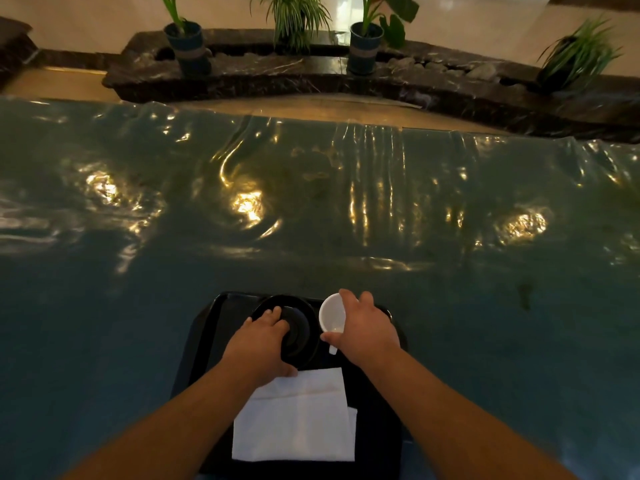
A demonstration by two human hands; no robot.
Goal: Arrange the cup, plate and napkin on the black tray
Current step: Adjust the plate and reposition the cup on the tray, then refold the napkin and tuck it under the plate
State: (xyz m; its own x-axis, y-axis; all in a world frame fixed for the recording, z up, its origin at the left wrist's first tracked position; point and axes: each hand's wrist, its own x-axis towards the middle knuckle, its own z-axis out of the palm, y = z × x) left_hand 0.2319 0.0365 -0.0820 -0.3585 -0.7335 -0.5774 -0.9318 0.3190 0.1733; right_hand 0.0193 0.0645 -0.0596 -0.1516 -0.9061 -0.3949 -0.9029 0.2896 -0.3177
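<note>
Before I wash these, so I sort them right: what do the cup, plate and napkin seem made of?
Cup: glossy white, probably glazed ceramic. Plate: black and shiny with highlights, maybe glazed ceramic or melamine. Napkin: matte white, creased from folding, likely paper, possibly cloth.

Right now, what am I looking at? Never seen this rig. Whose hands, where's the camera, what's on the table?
No robot here: one wide-angle camera worn on a person's head looks forward and down at their bare hands. A black tray sits on a table under shiny blue-green plastic sheeting. The left hand rests on a black plate. The right hand grips a white cup, tilted with its opening toward the camera. A white napkin lies at the tray's near end. Potted plants stand behind.
</note>
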